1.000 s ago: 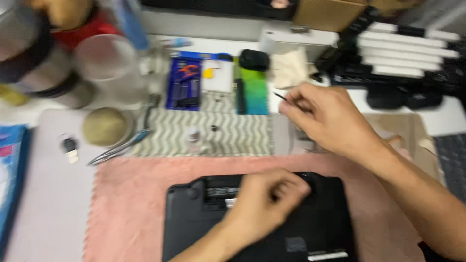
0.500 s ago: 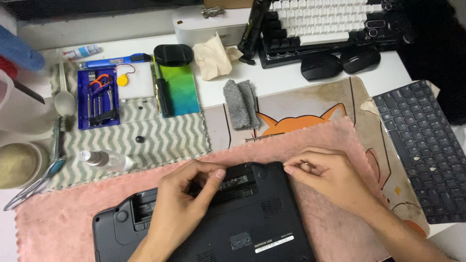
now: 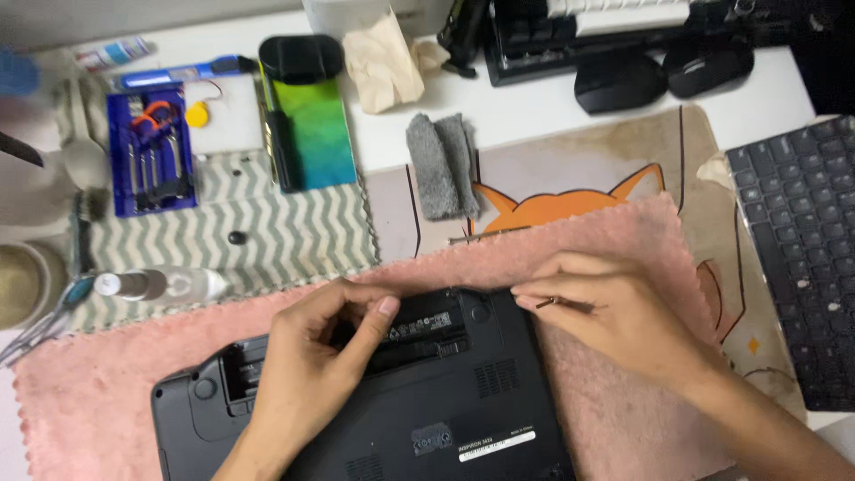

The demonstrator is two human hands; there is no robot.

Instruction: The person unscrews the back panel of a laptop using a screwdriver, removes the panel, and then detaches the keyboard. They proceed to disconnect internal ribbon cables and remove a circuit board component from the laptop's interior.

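A black laptop [image 3: 427, 410] lies upside down on a pink towel [image 3: 623, 240]. My left hand [image 3: 312, 365] rests on its back edge, fingers curled over the battery bay [image 3: 419, 330], thumb pressing beside the label. My right hand [image 3: 614, 307] sits at the laptop's upper right corner, pinching a thin metal tool [image 3: 557, 303] whose tip points toward the case edge. A slim rod [image 3: 485, 235] lies on the towel's far edge, above both hands.
A blue tool kit [image 3: 151, 151], a green-blue case [image 3: 312, 134], a folded grey cloth [image 3: 443, 165], a small spray bottle [image 3: 169, 285] and a chevron mat [image 3: 294, 236] lie to the left. A black keyboard [image 3: 802, 240] is at the right, two mice [image 3: 659, 76] at the back.
My right hand came down from the far tools to the laptop's corner, holding the thin tool. My left hand stayed on the battery area. The camera tilted down and right.
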